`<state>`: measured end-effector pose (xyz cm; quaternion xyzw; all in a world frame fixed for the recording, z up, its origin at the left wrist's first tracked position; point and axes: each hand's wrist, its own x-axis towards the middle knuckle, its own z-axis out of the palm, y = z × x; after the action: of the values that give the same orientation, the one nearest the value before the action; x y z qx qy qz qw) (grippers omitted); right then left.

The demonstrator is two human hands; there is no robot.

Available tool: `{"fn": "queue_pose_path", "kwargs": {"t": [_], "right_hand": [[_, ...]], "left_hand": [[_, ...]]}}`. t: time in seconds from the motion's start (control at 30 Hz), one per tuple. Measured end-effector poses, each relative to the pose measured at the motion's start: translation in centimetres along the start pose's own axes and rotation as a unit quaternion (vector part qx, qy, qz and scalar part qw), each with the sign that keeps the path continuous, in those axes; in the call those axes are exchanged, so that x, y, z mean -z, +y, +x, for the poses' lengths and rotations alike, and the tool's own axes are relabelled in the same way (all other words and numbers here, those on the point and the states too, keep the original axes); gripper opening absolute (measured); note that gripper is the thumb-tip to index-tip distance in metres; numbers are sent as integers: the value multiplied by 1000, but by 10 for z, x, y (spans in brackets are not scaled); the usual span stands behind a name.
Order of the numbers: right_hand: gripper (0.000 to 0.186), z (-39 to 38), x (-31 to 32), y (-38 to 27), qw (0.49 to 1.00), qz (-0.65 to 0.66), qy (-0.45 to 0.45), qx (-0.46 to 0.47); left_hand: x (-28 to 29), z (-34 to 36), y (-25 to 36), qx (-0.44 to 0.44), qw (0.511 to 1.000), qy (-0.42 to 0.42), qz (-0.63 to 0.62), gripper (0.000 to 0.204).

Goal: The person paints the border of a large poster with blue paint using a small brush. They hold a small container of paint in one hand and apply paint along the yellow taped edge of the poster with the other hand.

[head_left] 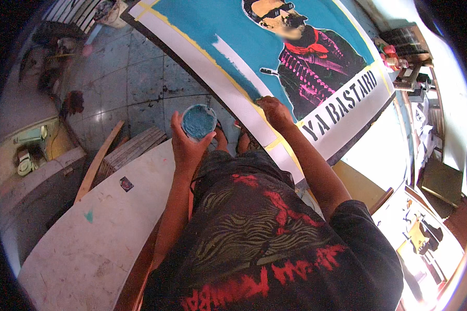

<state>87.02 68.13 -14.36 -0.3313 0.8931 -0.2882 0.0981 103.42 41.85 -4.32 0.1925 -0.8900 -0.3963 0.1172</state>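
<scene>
My left hand (pixel 184 142) is wrapped round a small round cup of blue paint (pixel 198 122), held level beside the picture's near left edge. A large picture (pixel 259 46) on white paper has a blue background and yellow masking tape (pixel 202 49) along its borders. On it is a figure in a dark jacket (pixel 316 67) with a red scarf, above black stencilled lettering. My right hand (pixel 276 112) is closed at the lower end of a white strip (pixel 238 62) in the blue, close to the tape. What its fingers pinch is mostly hidden beneath them.
A stained white tabletop (pixel 96 228) lies to my lower left, with a small dark sticker (pixel 126 183) on it. Wooden planks (pixel 132 150) stand behind it. Blue-grey floor tiles (pixel 135 67) show beyond. At the right are cluttered shelves (pixel 410 72) and a bright surface (pixel 420 238) with things on it.
</scene>
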Motion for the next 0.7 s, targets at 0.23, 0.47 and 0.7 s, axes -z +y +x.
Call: {"fn": "queue_pose_path", "kwargs": {"t": [0.23,0.47,0.7], "right_hand": [[26,20,-3,0,1000,7,17,17],[27,-1,7,-3,1000,27,8,12],[28,-23,-1,2,999,15,27,-6]], "left_hand": [[-1,0,-1,6,1000,-10,-3,111],[-1,1,2,13,1000,-12,-9,112],[-2,2,2,9,1000,-10,3,112]]}}
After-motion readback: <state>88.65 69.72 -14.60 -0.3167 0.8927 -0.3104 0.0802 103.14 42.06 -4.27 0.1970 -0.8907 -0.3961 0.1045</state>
